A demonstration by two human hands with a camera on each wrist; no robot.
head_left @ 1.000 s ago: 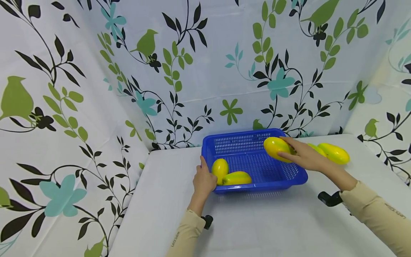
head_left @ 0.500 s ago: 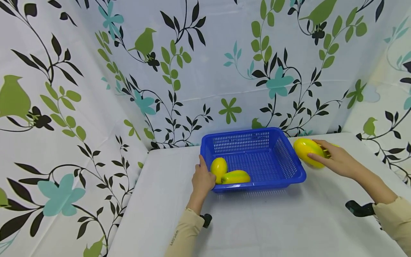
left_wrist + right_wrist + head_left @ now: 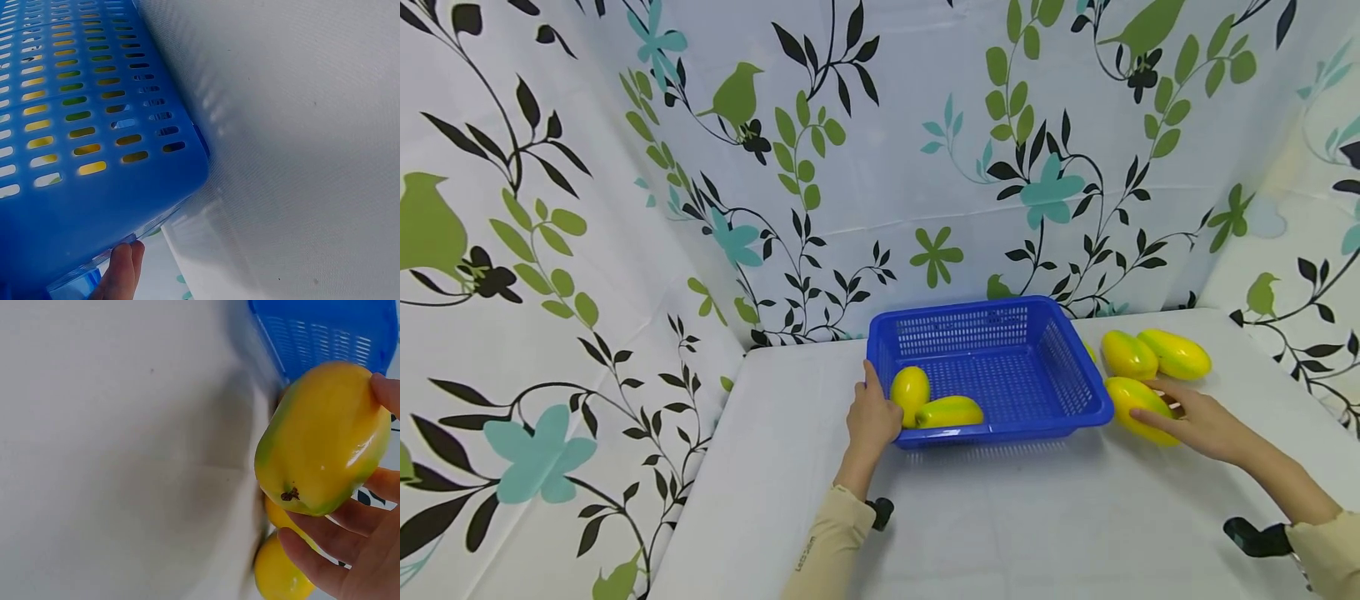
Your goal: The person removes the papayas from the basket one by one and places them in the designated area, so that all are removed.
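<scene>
A blue perforated plastic basket (image 3: pixel 1000 433) stands on the white table. My left hand (image 3: pixel 872 421) grips its left rim; in the left wrist view, fingertips (image 3: pixel 125 259) show at the basket's edge. Two yellow-green mangoes, one upright (image 3: pixel 910 390) and one lying (image 3: pixel 951 412), sit in its front left corner. Just outside the right wall, my right hand (image 3: pixel 1206 423) holds another mango (image 3: pixel 1137 407) between thumb and fingers. The right wrist view shows this mango (image 3: pixel 325 440) with its dark stem end facing the camera and the fingers along its side.
Behind the held mango, two more mangoes, one nearer (image 3: pixel 1127 355) and one farther right (image 3: pixel 1177 354), lie side by side on the table. A further yellow fruit (image 3: pixel 1089 352) is mostly hidden by the basket's right wall. A leaf-patterned cloth (image 3: pixel 865 167) hangs around the table.
My right hand has carried the mango from over the basket to the right, then down and toward the front, beside the basket. My left hand has stayed on the rim.
</scene>
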